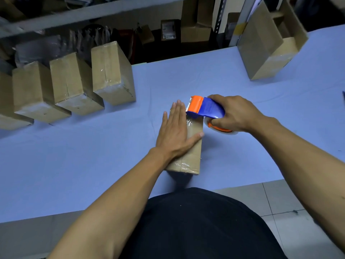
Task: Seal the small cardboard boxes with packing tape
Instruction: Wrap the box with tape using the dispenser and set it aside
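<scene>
- The small cardboard box [188, 156] lies near the table's [74, 165] front edge, clear tape already along its top.
- The left hand [176, 132] presses flat on it, fingers straight.
- The right hand [237, 114] grips the blue-and-orange tape dispenser [204, 108] at the box's far end.
- Risk: the serrated blade sits just beside the left fingertips; a sharp cutting tug might nick them or wrinkle the tape.
- Sealed boxes [74, 83] stand far left; an open carton [270, 43] far right.
</scene>
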Demonstrator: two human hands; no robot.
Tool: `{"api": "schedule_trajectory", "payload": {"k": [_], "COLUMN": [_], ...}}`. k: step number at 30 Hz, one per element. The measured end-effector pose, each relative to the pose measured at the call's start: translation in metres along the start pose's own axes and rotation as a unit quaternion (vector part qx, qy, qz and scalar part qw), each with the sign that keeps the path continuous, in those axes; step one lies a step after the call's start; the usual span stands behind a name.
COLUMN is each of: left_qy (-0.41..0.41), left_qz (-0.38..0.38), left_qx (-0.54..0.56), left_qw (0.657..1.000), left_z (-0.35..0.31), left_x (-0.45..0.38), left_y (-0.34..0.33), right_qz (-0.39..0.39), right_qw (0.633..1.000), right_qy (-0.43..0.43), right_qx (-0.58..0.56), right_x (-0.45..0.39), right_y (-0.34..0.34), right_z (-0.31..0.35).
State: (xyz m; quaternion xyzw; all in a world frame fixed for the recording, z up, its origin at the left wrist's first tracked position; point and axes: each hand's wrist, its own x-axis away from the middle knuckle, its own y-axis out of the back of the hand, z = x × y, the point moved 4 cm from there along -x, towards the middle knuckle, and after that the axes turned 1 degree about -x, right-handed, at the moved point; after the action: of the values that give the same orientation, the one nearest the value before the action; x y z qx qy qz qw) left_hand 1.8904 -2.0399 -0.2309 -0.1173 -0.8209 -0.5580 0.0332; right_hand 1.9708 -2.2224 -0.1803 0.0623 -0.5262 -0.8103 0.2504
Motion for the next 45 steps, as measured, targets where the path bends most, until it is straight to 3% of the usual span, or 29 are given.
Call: {"api": "schedule_trajectory", "payload": {"k": [6, 12, 19, 23, 25, 31, 39, 45], "left_qy": [0.005, 0.012, 0.007, -0.101, -0.15, -0.126, -0.113, -0.116], "left_qz": [0.025, 0.036, 0.041, -0.008, 0.014, 0.032, 0.032, 0.021], "left_qx": [-0.039, -0.058, -0.09, -0.15, -0.134, -0.133, -0.129, -0.114], "left_qw": [0.999, 0.998, 0.995, 0.984, 0.979, 0.983, 0.985, 0.986], "left_z": [0.014, 0.017, 0.003, -0.014, -0.024, -0.024, -0.025, -0.024], "left_x": [0.004, 0.003, 0.001, -0.002, -0.007, -0.008, -0.009, -0.009], "left_y": [0.007, 0.008, 0.008, 0.01, 0.004, -0.007, -0.003, -0.003], "right_qz": [0.026, 0.056, 0.042, 0.054, 0.051, 0.058, 0.026, 0.037], "right_qw": [0.999, 0.998, 0.998, 0.994, 0.992, 0.978, 0.993, 0.99], "right_qy": [0.023, 0.0, -0.008, -0.003, -0.004, 0.012, -0.003, -0.016], "right_qx": [-0.025, -0.028, 0.053, 0.099, 0.116, 0.201, 0.113, 0.136], "right_x": [0.005, 0.033, 0.036, 0.027, 0.024, 0.024, 0.039, 0.037], "right_y": [0.0, 0.016, 0.001, -0.001, 0.002, 0.002, 0.0, 0.002], "right_z": [0.002, -0.04, -0.057, -0.048, -0.041, -0.029, -0.039, -0.033]}}
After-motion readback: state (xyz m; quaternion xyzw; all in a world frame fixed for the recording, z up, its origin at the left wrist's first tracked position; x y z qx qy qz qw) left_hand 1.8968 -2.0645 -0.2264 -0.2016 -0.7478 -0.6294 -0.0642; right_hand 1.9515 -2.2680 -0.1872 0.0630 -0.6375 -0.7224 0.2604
